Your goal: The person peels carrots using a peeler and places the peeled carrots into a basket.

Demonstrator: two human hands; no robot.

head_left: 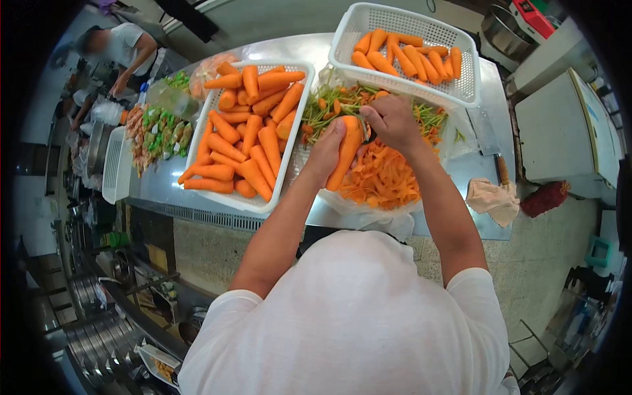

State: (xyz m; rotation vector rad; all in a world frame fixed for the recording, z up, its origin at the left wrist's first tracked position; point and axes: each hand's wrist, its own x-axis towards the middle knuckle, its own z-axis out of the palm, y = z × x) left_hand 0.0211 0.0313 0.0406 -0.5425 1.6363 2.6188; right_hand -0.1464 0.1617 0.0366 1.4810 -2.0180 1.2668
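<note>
My left hand [327,153] is closed round a carrot [346,155] tilted over a pile of orange peelings [382,178]. My right hand [392,120] grips a peeler [368,131], whose dark end shows at the carrot's upper part; the handle is mostly hidden. Green carrot tops [329,99] lie behind both hands. To the left stands a white basket [301,125] filled with large carrots. Behind the peelings, a second white basket [408,23] holds several smaller-looking carrots.
A cleaver [486,135] and a cloth [494,201] lie at the metal table's right side. Bagged vegetables [158,131] and an empty-looking white crate [115,168] are at the left. Another person [128,49] stands at the upper left. A red sack [545,199] rests beyond the right edge.
</note>
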